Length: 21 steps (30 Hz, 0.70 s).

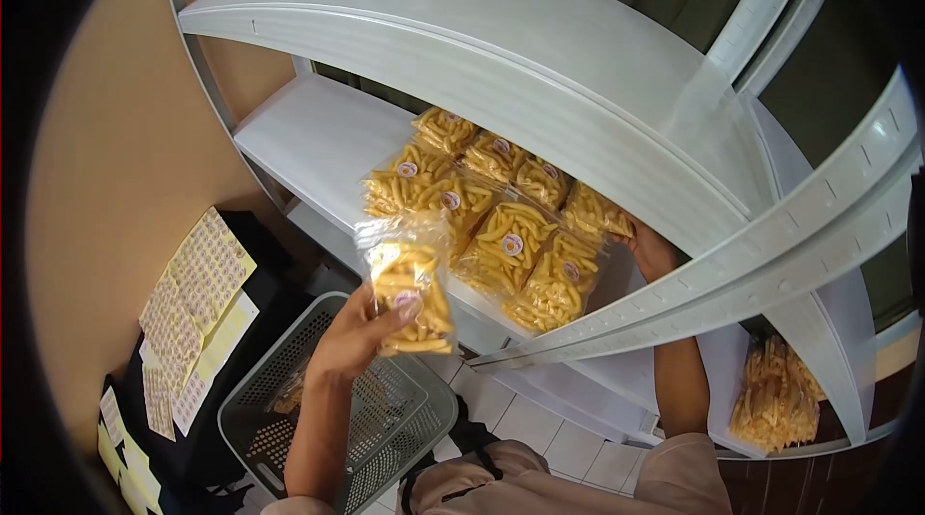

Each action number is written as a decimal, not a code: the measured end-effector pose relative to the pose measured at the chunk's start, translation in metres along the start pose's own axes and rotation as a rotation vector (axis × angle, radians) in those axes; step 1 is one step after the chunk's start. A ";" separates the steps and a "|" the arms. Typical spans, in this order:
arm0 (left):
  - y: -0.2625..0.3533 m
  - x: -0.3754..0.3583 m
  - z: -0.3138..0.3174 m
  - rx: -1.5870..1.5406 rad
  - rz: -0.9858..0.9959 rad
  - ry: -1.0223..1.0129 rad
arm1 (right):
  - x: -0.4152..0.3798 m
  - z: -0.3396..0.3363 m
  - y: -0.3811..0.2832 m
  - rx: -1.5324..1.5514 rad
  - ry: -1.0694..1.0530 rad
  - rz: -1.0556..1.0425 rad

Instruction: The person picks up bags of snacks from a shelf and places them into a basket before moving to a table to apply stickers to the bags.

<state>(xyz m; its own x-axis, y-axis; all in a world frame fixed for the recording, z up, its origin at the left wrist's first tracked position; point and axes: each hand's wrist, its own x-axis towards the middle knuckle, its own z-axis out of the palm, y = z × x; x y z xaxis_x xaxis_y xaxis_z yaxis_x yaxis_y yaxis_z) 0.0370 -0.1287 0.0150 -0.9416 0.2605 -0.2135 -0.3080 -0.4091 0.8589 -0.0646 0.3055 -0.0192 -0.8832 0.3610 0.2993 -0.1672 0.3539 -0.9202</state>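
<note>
My left hand grips a clear plastic bag of yellow stick snacks, raised in front of the shelf. The bag has a round label, partly under my thumb. Behind the shelf's upright, my right hand reaches in and closes on the edge of another snack bag at the right end of the group; its fingertips are partly hidden. Several similar labelled bags lie side by side in rows on the white middle shelf.
A grey perforated basket stands below on the left, with something in its bottom. Sticker sheets lie on a black-covered surface beside it. Slotted metal uprights cross on the right. More snack bags sit on the shelf at lower right.
</note>
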 end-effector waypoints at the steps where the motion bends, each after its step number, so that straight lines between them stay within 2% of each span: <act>1: 0.004 0.006 0.008 -0.021 0.000 -0.018 | 0.005 0.000 0.001 -0.066 -0.009 -0.032; 4: 0.017 0.026 0.028 0.140 -0.056 -0.023 | 0.012 0.013 0.001 -0.262 -0.038 -0.135; 6: 0.019 0.041 0.044 0.153 0.018 0.033 | 0.022 0.025 0.003 -0.391 -0.065 -0.210; 11: 0.049 0.079 0.070 0.367 0.195 -0.091 | 0.038 0.020 0.016 -0.621 -0.160 -0.366; 12: 0.051 0.086 0.077 0.399 0.244 -0.004 | 0.040 0.015 0.021 -0.660 -0.203 -0.397; 13: 0.052 0.108 0.071 0.508 0.209 0.005 | 0.037 0.016 0.020 -0.659 -0.219 -0.396; 14: 0.051 0.131 0.067 0.498 0.264 -0.081 | 0.033 0.016 0.013 -0.629 -0.192 -0.412; 15: 0.059 0.137 0.078 0.524 0.305 -0.030 | 0.029 0.016 0.003 -0.600 -0.165 -0.427; 16: 0.062 0.156 0.080 0.679 0.342 -0.066 | 0.022 0.022 -0.015 -0.601 -0.178 -0.429; 18: 0.071 0.174 0.092 0.936 0.440 -0.152 | 0.004 0.039 -0.058 -0.581 -0.213 -0.175; 19: 0.078 0.178 0.103 1.040 0.503 -0.203 | 0.001 0.041 -0.067 -0.581 -0.223 -0.180; 20: 0.062 0.215 0.105 1.037 0.499 -0.193 | -0.002 0.042 -0.074 -0.609 -0.287 -0.224; 21: 0.031 0.272 0.101 1.244 0.622 -0.228 | -0.006 0.044 -0.078 -0.636 -0.350 -0.267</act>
<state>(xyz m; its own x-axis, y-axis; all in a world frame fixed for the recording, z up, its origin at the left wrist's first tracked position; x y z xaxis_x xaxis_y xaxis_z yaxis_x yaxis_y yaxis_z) -0.2147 0.0180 0.0302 -0.7978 0.5087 0.3236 0.5774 0.4900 0.6531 -0.0655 0.2380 0.0403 -0.9532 -0.0628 0.2959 -0.2038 0.8562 -0.4747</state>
